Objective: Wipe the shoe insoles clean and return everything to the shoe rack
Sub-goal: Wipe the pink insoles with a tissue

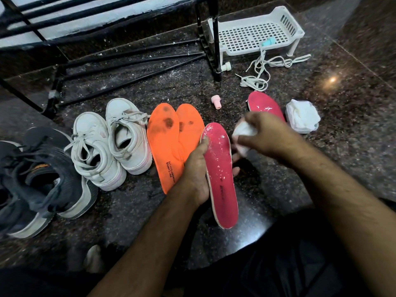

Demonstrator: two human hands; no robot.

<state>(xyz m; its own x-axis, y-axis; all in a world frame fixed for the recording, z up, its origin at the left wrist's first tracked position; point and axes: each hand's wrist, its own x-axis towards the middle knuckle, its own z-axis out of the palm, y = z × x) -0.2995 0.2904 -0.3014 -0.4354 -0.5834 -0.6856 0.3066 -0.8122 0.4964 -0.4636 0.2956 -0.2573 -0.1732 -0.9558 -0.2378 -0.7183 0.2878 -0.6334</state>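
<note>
My left hand (196, 168) grips a pink insole (220, 174) speckled with white flecks, holding it lengthwise above the floor. My right hand (263, 133) clutches a crumpled white wipe (243, 136) just beside the insole's upper right edge. A second pink insole (264, 105) lies on the floor behind my right hand. Two orange insoles (165, 144) with dark stains lie side by side to the left. A white pair of sneakers (111, 142) and dark sneakers (34, 181) stand further left. The black shoe rack (128, 58) stands at the back.
A tub of white wipes (302, 116) sits to the right. A white plastic rack (257, 35) with a teal cap, loose white laces (263, 69) and a small pink cap (215, 101) lie on the dark granite floor.
</note>
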